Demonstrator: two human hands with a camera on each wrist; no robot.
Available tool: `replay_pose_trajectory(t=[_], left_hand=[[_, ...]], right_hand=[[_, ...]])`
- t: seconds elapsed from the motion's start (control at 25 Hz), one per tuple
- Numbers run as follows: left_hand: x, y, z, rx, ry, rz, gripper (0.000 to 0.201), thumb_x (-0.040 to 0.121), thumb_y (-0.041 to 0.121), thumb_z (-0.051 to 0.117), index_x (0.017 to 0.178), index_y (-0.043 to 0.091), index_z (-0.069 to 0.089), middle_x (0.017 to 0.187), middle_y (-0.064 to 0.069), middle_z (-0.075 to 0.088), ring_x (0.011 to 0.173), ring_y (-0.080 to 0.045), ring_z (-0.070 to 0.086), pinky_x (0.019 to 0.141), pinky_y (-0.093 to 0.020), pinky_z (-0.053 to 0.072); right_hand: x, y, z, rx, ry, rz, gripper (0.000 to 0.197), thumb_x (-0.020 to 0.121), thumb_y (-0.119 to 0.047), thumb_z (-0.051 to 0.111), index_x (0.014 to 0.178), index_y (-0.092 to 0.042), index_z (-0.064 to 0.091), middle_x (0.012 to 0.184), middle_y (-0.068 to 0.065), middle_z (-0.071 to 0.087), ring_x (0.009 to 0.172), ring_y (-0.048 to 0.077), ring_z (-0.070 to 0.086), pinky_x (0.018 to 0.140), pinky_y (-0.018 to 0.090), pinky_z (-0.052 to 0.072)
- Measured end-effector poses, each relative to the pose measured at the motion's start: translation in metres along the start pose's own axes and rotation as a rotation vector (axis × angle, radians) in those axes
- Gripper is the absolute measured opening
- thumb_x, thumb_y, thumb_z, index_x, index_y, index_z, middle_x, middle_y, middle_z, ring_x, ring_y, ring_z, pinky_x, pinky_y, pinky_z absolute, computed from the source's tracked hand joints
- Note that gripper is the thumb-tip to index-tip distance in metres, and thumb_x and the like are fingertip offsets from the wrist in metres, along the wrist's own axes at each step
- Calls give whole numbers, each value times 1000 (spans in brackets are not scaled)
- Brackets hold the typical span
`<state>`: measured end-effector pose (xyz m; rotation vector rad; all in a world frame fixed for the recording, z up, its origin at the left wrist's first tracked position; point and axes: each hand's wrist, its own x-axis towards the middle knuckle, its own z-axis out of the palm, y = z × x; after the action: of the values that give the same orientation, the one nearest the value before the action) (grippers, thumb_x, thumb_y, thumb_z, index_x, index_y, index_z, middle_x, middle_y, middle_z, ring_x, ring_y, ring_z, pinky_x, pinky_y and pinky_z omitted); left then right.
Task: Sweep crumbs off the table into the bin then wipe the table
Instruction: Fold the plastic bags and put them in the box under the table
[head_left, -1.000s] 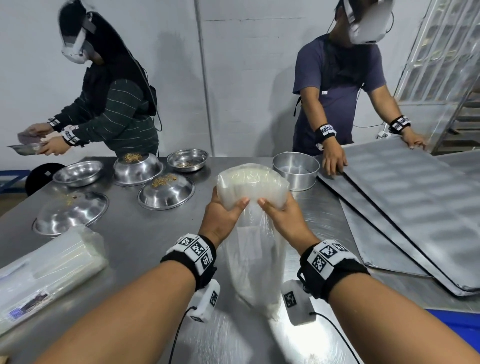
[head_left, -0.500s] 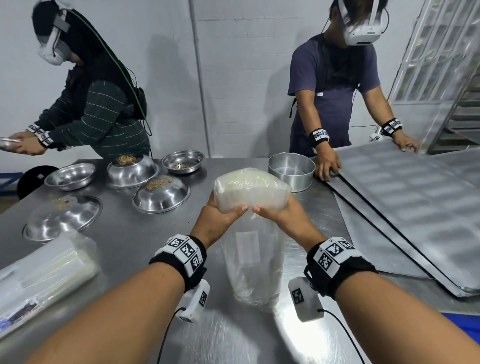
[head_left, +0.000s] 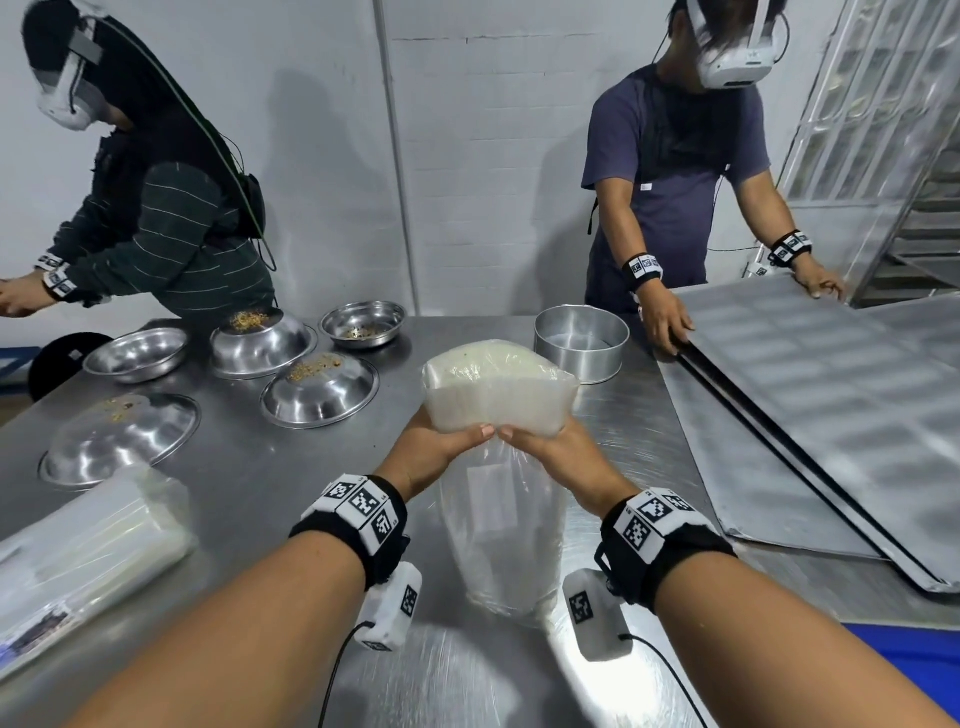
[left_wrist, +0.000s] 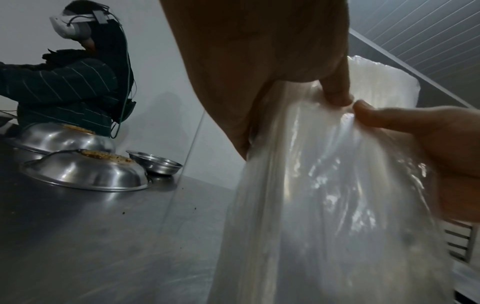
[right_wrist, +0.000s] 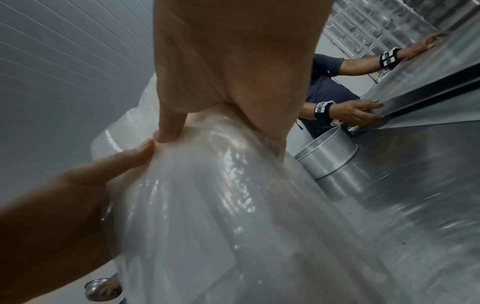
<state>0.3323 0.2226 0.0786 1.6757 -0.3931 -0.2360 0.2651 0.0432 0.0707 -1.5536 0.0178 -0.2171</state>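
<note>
Both my hands hold a pack of whitish plastic bags (head_left: 498, 387) up over the steel table (head_left: 249, 499). Its loose clear wrap (head_left: 506, 535) hangs down to the tabletop. My left hand (head_left: 434, 449) grips the pack's lower left and my right hand (head_left: 550, 452) grips the lower right, thumb tips almost touching on the near side. The left wrist view shows my left thumb (left_wrist: 336, 92) pressing the wrap (left_wrist: 324, 195) beside my right thumb (left_wrist: 369, 115). My fingers behind the pack are hidden. Brown crumbs (head_left: 314, 366) lie on overturned steel bowls, and specks (left_wrist: 123, 212) dot the table.
Several steel bowls (head_left: 319, 395) stand at the back left, a round tin (head_left: 581, 343) at the back centre. Another person holds large metal trays (head_left: 831, 410) along the right side. A second person works at the far left. A wrapped plastic roll (head_left: 88, 545) lies near left.
My thumbs have drawn together along the pack's lower edge, and the pack now lies wider and flatter across both hands. The view has shifted slightly.
</note>
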Motion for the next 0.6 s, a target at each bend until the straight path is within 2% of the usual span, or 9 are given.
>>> replay_pose_trajectory(t=[0.16,0.28,0.4,0.52,0.6], left_hand=[[1,-6,3,32,123,16,54,73,32,84,120,16,63,107,3,72,100,-10,68,87,-28,54],[-3,-2,-4,62,116,23,54,73,34,84,120,18,63,108,4,72,100,-10,67,89,-30,54],[-15,8,-18,89,110,44,54,75,36,82,122,18,62,109,6,71,101,-9,66,85,-23,51],[-28,19,-35,130,111,64,60,72,46,81,123,20,61,109,6,71,100,-9,66,89,-27,52],[-38,27,-47,150,114,67,59,74,45,80,123,18,60,109,5,71,98,-8,67,90,-29,53]], right_hand=[[3,6,7,-85,138,-14,38,79,-30,78,113,-17,68,102,-2,74,98,14,69,83,28,54],[-1,5,16,-181,189,-32,40,77,-41,78,110,-21,69,100,-6,74,97,10,68,86,32,54],[-11,-5,32,-237,229,-32,44,76,-46,77,111,-22,67,99,-7,73,96,8,67,85,32,55],[-20,-17,52,-258,267,-51,46,75,-51,75,111,-23,66,97,-6,72,93,11,67,80,30,54],[-26,-23,65,-264,289,-66,43,77,-49,74,108,-21,67,93,-6,72,91,13,68,78,31,55]])
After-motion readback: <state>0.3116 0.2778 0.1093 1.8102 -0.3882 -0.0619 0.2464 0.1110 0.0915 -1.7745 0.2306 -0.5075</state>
